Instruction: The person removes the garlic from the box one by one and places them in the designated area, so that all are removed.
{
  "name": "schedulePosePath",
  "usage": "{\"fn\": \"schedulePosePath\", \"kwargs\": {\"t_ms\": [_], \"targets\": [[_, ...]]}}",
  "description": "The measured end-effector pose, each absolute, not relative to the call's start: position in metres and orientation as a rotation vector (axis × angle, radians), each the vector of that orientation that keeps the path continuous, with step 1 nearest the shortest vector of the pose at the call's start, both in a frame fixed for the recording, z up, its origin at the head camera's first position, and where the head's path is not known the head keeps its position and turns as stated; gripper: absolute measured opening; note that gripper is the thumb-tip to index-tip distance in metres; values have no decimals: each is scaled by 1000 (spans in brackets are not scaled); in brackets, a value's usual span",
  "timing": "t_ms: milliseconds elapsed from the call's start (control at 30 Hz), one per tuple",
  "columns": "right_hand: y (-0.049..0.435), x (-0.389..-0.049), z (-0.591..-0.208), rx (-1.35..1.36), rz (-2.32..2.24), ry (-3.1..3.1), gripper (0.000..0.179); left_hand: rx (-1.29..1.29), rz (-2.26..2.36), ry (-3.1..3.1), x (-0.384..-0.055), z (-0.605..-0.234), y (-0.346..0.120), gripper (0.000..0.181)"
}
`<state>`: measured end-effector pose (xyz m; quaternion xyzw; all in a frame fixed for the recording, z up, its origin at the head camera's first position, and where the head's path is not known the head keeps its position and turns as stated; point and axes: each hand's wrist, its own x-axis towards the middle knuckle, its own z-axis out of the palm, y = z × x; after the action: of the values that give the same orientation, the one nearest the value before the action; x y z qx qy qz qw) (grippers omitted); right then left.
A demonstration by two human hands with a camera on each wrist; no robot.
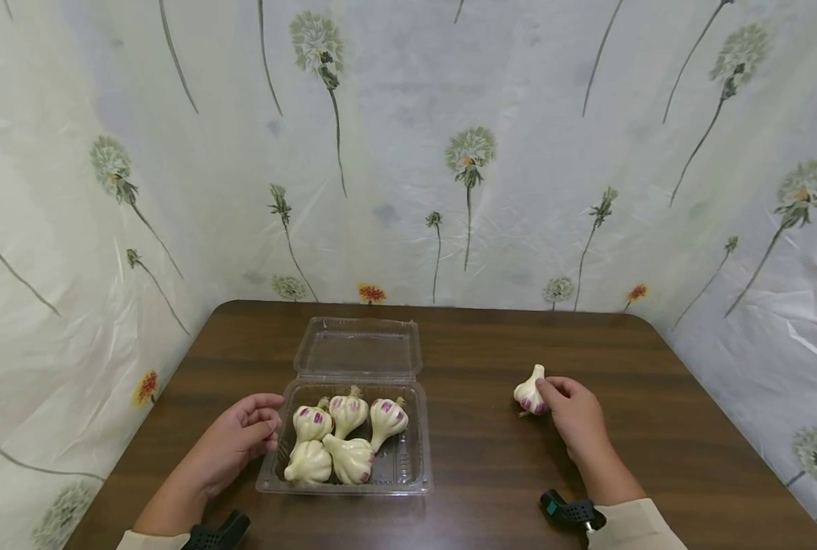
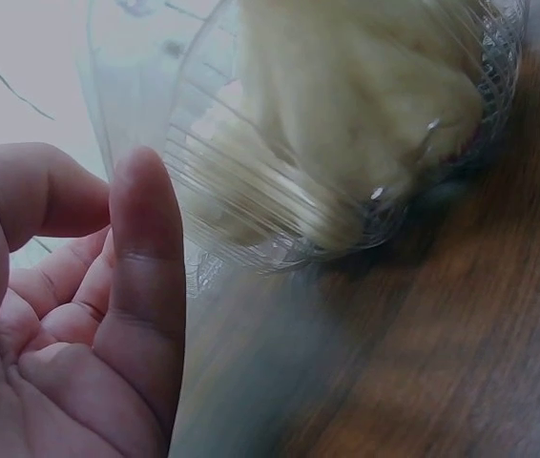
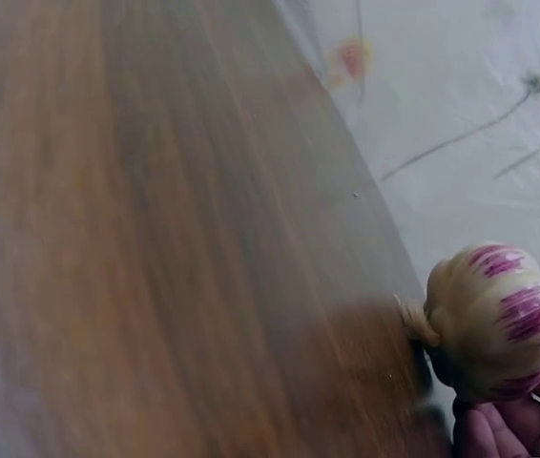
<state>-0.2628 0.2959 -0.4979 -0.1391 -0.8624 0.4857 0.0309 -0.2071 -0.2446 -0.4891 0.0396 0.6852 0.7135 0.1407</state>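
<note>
A clear plastic container, its lid folded back, stands on the table with several garlic bulbs in it, white with purple streaks. My left hand is at its left rim; thumb and bent index finger come together there and seem to pinch the edge, though the thumb hides the contact. To the right of the container, my right hand pinches a single garlic bulb between thumb and fingers. That bulb shows its purple streaks and short roots in the right wrist view.
The dark brown wooden table ends at a rounded back edge. A flower-printed sheet hangs behind it and along both sides. Each wrist wears a black strap.
</note>
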Motion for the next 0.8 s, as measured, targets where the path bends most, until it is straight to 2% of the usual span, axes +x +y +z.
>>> {"fn": "schedulePosePath", "kwargs": {"t_ms": [500,800], "targets": [[301,-265,-502,-373,1490,-2655,74,141,2059,1967,-208,-491,-246,45],[298,-262,-497,-365,1490,-2618,66,158,2055,1980,-207,-490,-245,46]]}}
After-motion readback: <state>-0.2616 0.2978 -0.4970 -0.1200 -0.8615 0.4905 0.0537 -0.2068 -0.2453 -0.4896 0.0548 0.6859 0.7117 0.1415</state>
